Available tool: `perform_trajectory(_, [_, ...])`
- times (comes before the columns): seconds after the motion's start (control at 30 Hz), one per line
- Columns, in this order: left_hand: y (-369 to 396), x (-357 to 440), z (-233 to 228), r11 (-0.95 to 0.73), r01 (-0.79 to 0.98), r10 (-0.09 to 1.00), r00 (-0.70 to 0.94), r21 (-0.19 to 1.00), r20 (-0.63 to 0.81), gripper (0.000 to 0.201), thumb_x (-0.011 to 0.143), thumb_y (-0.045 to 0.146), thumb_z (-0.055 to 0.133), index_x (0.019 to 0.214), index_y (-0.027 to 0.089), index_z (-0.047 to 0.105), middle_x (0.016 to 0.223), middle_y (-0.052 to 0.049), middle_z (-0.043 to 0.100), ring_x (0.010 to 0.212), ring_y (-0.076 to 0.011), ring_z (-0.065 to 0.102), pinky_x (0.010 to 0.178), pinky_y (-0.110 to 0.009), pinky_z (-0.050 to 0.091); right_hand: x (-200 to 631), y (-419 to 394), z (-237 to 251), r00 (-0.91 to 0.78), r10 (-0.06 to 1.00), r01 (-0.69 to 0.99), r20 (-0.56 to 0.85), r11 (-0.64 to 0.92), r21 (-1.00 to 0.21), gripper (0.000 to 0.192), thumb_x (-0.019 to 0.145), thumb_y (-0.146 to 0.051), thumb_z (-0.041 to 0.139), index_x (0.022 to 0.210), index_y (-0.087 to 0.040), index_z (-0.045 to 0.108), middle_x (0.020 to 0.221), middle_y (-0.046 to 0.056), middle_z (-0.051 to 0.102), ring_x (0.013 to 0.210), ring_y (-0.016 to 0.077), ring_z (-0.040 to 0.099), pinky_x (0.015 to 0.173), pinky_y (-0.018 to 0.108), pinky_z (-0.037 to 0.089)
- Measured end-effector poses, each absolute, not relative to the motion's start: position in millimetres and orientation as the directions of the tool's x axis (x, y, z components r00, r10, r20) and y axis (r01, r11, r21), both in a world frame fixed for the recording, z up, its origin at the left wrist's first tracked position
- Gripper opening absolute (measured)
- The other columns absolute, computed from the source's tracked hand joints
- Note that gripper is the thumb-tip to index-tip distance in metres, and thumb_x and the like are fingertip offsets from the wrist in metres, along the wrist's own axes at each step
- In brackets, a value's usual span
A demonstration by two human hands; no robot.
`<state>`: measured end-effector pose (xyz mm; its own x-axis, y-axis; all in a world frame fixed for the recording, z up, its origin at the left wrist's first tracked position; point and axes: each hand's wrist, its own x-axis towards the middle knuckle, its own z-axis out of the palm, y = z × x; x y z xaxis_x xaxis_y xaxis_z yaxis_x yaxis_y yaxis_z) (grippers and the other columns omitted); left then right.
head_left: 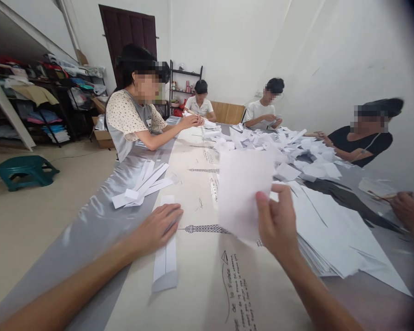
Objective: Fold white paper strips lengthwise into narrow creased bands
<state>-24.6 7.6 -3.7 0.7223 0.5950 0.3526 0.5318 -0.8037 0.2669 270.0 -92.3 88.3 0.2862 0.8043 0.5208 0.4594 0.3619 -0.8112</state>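
My right hand [278, 220] holds up a blank white sheet of paper [243, 188] above the table, thumb pinching its lower right edge. My left hand [158, 225] lies flat, fingers together, on a long folded white paper strip [166, 264] that lies on the table in front of me. To the right of my right hand sits a stack of white sheets [331, 234]. The table is covered with a beige cloth [196, 294] printed with Eiffel towers and text.
Folded strips [143, 184] lie in a pile at the left table edge. Loose paper pieces [290, 147] are heaped at mid-table. Several people sit around the table handling paper; another person's hand [409, 211] is at the right. A green stool [25, 170] stands on the floor.
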Motion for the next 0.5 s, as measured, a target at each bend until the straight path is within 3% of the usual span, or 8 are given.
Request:
perform_trajectory(0.07, [5.1,-22.6,1.7,-0.761,0.53,0.644,0.683,0.374,0.344,0.038,0.107,0.036,0.04,0.136,0.021,0.059,0.144,-0.012,0.057,0.134,-0.0287,0.051,0.115,-0.048,0.038,256.9,-91.5,76.8,0.214,0.911,0.292,0.353,0.286,-0.913,0.033,0.1,-0.06,0.051,0.101,-0.028,0.044,0.053,-0.009,0.042,0.039,0.0113,0.033,0.037,0.022,0.022])
perform_trajectory(0.17, [-3.7,-14.0,12.4,-0.627,0.395,0.731,0.595,0.671,0.334,0.042,0.106,0.048,0.041,0.126,0.022,0.066,0.137,-0.011,0.062,0.128,-0.0291,0.055,0.112,-0.046,0.04,247.1,-83.4,55.0,0.109,0.994,0.074,0.023,0.015,-0.997,0.037,0.097,-0.064,0.051,0.103,-0.028,0.045,0.059,-0.007,0.053,0.044,0.0131,0.042,0.04,0.022,0.033])
perform_trajectory(0.23, [-12.9,-4.5,16.8,-0.426,0.143,0.777,0.563,0.893,0.28,0.056,0.107,0.055,0.028,0.117,0.019,0.069,0.117,-0.012,0.069,0.101,-0.0244,0.066,0.091,-0.038,0.053,243.8,-77.1,40.2,0.035,0.997,0.075,-0.07,-0.072,-0.995,0.038,0.095,-0.064,0.053,0.103,-0.028,0.044,0.06,-0.008,0.053,0.047,0.014,0.046,0.043,0.023,0.036])
perform_trajectory(0.27, [-18.2,0.7,17.4,-0.281,0.021,0.785,0.58,0.959,0.218,0.061,0.105,0.061,0.027,0.112,0.018,0.069,0.107,-0.012,0.071,0.083,-0.0219,0.067,0.071,-0.034,0.054,242.6,-74.8,33.7,0.022,0.998,0.127,-0.058,-0.06,-0.99,0.038,0.094,-0.064,0.054,0.102,-0.028,0.044,0.058,-0.009,0.049,0.047,0.0132,0.044,0.042,0.022,0.033])
perform_trajectory(0.33, [-28.7,10.5,16.6,-0.027,-0.051,0.805,0.591,0.998,0.052,0.053,0.1,0.064,0.044,0.091,0.017,0.066,0.079,-0.006,0.067,0.057,-0.0154,0.059,0.047,-0.025,0.041,240.3,-72.4,24.0,-0.038,0.999,0.205,-0.034,-0.026,-0.978,0.037,0.095,-0.062,0.054,0.1,-0.027,0.045,0.056,-0.01,0.045,0.047,0.0116,0.04,0.043,0.021,0.03])
perform_trajectory(0.4, [-37.0,17.4,15.4,0.09,-0.026,0.829,0.555,0.996,-0.061,0.045,0.095,0.058,0.06,0.077,0.017,0.058,0.057,0.0,0.056,0.048,-0.0115,0.05,0.044,-0.022,0.032,238.6,-72.4,19.5,-0.094,0.995,0.213,-0.028,-0.007,-0.977,0.036,0.096,-0.061,0.052,0.101,-0.026,0.046,0.056,-0.01,0.046,0.047,0.0111,0.041,0.044,0.021,0.031])
perform_trajectory(0.5, [-41.3,21.0,16.8,0.188,-0.142,0.853,0.513,0.972,-0.09,0.039,0.09,0.054,0.07,0.083,0.017,0.059,0.063,0.002,0.056,0.053,-0.0094,0.048,0.047,-0.02,0.029,237.9,-73.7,21.3,-0.153,0.988,0.133,-0.039,-0.018,-0.991,0.037,0.096,-0.061,0.054,0.106,-0.027,0.045,0.061,-0.008,0.056,0.048,0.0124,0.049,0.043,0.021,0.035])
